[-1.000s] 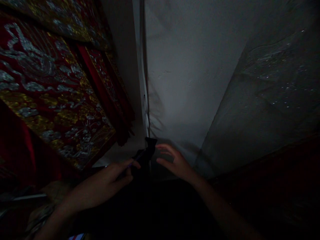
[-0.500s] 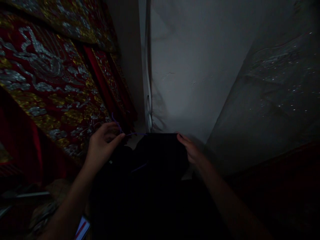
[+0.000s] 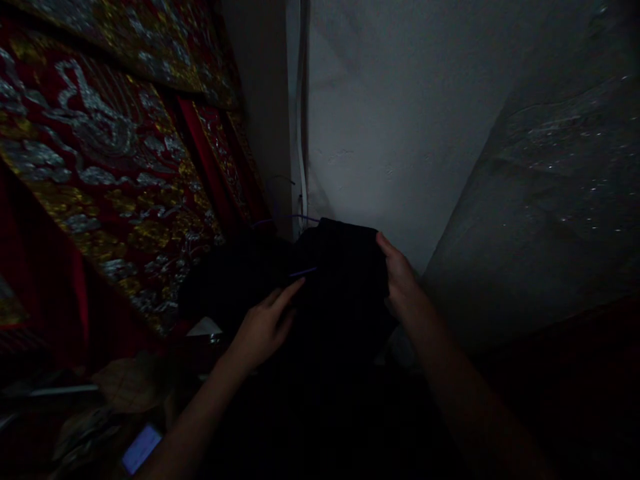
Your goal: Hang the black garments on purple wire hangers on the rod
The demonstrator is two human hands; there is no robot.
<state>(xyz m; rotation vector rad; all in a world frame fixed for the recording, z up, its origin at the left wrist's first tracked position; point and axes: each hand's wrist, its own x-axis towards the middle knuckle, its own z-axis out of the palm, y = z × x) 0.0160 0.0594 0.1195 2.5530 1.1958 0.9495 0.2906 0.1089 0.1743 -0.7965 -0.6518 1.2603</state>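
Dark black cloth (image 3: 350, 280) spreads out in front of me, its folds hard to make out in the dim light. My right hand (image 3: 401, 277) pinches its upper right corner, thumb on top. From the cloth's upper left edge a thin purple cord (image 3: 306, 218) runs off leftward. Lower on the cloth lies another short purple strand (image 3: 303, 272); whether it belongs to the same cord I cannot tell. Just below that strand, my left hand (image 3: 264, 328) reaches over the cloth with its index finger stretched out and no object visible in it.
Red fabric with gold and silver embroidery (image 3: 130, 167) hangs at the left. A pale wall (image 3: 390, 120) stands ahead, with a white cable (image 3: 301, 100) running down it. Clear plastic sheeting (image 3: 565, 180) covers the right side. A lit phone (image 3: 141, 448) lies at lower left.
My left hand has let go of the purple cord and moved down and right to the short strand. My right hand, still on the cloth, appears slightly higher and farther right.
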